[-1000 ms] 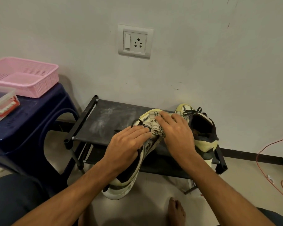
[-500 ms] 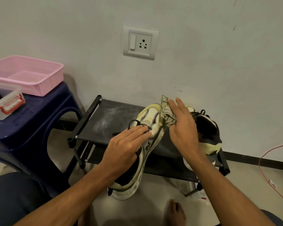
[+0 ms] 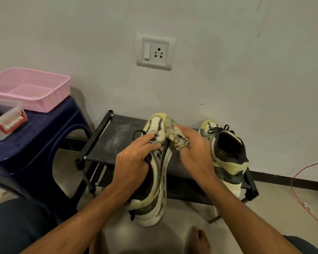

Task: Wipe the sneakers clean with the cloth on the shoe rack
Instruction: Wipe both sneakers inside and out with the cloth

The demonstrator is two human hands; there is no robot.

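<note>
The cream-and-black sneaker (image 3: 159,173) being cleaned is turned on its side, with its toe towards the wall above the top shelf of the shoe rack (image 3: 114,143) and its heel out past the rack's front edge, over the floor. Whether the toe touches the shelf cannot be told. The left hand (image 3: 134,162) grips this sneaker across the upper, its fingers curled over the black laces and tongue. The right hand (image 3: 193,153), slightly blurred, holds the pale patterned cloth (image 3: 177,139) bunched in its fingers and presses it against the side of the sneaker near the toe. Just beside the right hand, the second sneaker (image 3: 226,153) stands upright on the right end of the top shelf, toe towards the wall. The shelf's dark surface carries pale dusty smears to the left of the hands. A bare foot (image 3: 200,239) rests on the floor below the rack. To the left stands a dark blue stool (image 3: 44,138) bearing a pink basket (image 3: 31,88) and a clear container (image 3: 6,120) with red clips. A wall socket (image 3: 155,51) sits above the rack, and an orange cable (image 3: 301,182) trails over the floor at the right.
</note>
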